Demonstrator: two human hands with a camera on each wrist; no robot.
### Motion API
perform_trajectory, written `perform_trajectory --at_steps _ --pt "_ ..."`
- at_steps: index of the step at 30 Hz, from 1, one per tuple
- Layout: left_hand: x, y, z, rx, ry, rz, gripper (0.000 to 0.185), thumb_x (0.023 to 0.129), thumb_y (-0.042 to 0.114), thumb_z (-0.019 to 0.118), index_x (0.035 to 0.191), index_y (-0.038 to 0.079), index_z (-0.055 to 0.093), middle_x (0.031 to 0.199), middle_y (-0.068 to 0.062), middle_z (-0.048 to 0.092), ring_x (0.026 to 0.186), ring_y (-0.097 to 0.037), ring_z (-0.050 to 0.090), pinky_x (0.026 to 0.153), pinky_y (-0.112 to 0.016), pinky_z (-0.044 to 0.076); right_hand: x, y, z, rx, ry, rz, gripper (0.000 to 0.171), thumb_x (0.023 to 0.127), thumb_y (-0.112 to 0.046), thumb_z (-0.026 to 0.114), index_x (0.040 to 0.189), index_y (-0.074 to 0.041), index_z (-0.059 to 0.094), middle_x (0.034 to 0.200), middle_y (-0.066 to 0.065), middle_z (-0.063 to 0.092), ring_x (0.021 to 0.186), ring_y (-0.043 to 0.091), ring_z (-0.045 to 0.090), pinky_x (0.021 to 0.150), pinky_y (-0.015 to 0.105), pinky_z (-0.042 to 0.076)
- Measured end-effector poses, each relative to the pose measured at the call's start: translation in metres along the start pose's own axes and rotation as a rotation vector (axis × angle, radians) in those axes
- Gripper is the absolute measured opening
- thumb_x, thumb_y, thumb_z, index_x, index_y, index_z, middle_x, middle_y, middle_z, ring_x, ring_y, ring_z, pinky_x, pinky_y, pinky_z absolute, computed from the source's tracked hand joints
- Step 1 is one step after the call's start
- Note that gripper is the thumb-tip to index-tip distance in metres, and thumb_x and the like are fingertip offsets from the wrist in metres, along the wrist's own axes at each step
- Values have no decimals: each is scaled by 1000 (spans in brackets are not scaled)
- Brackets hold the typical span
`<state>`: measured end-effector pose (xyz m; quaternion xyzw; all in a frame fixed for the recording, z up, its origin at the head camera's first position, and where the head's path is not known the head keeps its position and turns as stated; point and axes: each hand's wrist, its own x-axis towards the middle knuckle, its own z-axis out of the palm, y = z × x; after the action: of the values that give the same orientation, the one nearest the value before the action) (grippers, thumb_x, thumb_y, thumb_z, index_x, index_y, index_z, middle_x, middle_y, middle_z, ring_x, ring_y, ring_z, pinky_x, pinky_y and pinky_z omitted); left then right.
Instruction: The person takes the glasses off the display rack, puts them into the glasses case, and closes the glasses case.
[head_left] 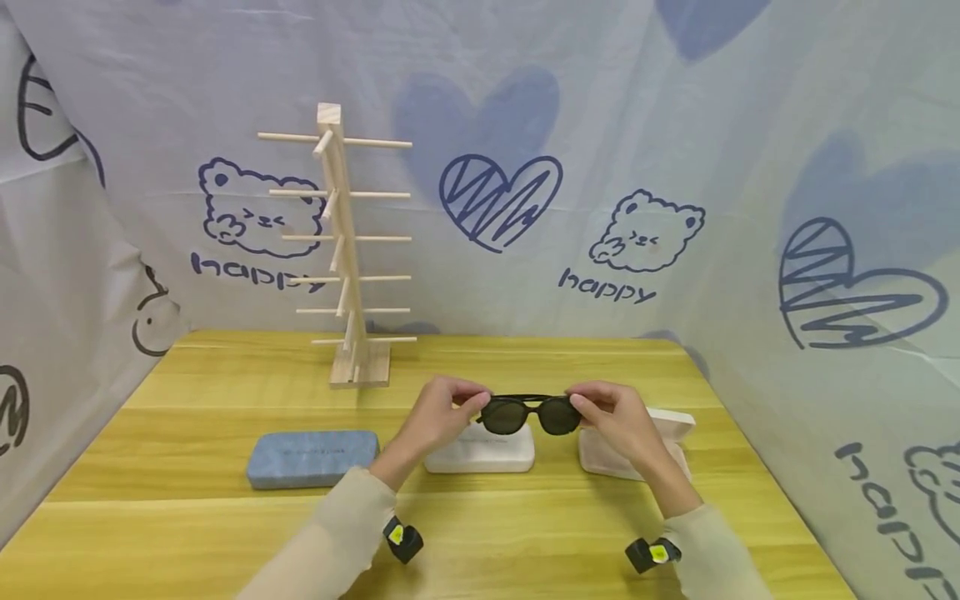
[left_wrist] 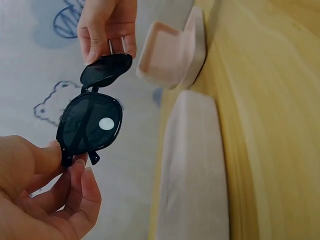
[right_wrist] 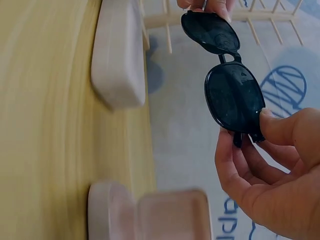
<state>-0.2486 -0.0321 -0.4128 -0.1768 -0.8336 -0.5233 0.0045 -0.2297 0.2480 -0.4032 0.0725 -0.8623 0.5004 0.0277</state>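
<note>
- Sunglasses (head_left: pixel 531 413), black-framed with dark lenses, are held up in the air above the yellow wooden surface (head_left: pixel 225 517), just over the white case (head_left: pixel 480 454), lenses facing the person.
- One lens carries a small round pale spot, seen from the left wrist view (left_wrist: pixel 105 123).
- The left hand (head_left: pixel 442 417) pinches the left end of the frame: thumb and curled fingers (left_wrist: pixel 75 172) close on the hinge corner.
- The right hand (head_left: pixel 618 421) pinches the opposite end the same way, thumb on the rim and fingers (right_wrist: pixel 235 160) curled beneath it.
- Both sleeves are pale beige; a small black device with a yellow mark sits at each wrist.
- The white case lies closed directly below the sunglasses, flat on the surface.
- An open pale pink case (head_left: pixel 637 446) lies just right of the white one, partly hidden behind the right hand, its lid raised.
- A closed blue case (head_left: pixel 311 457) lies to the left of the white case, a short way apart.
- A wooden rack (head_left: pixel 352 250) with several horizontal dowels stands upright behind the cases, near the back edge of the surface; its dowels are bare.
- A pale cloth backdrop (head_left: pixel 637 167) printed with hearts, bears and the word "happy" surrounds the surface on three sides.
</note>
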Motion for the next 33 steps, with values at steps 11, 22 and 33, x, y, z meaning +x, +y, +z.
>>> perform_trajectory --at_steps 11,22,33 --pt "13 6 43 -30 -124 16 18 100 8 66 111 3 79 106 -13 79 90 -19 70 69 -22 58 -30 39 -46 -42 11 26 30 103 -12 63 126 6 69 123 28 70 90 4 74 81 30 64" --pt "25 13 87 -100 -184 27 16 99 5 68 107 -3 79 96 -18 79 87 -35 76 67 -23 59 -41 65 -78 -69 54 126 37 104 -15 62 132 10 64 136 34 62 90 -8 67 80 21 62" --pt "37 15 126 6 -133 19 14 96 2 70 105 -2 80 94 -11 81 78 -9 72 67 -17 56 -46 84 -94 -137 123 91 33 103 -8 63 127 14 65 127 35 66 81 -8 64 71 19 60"
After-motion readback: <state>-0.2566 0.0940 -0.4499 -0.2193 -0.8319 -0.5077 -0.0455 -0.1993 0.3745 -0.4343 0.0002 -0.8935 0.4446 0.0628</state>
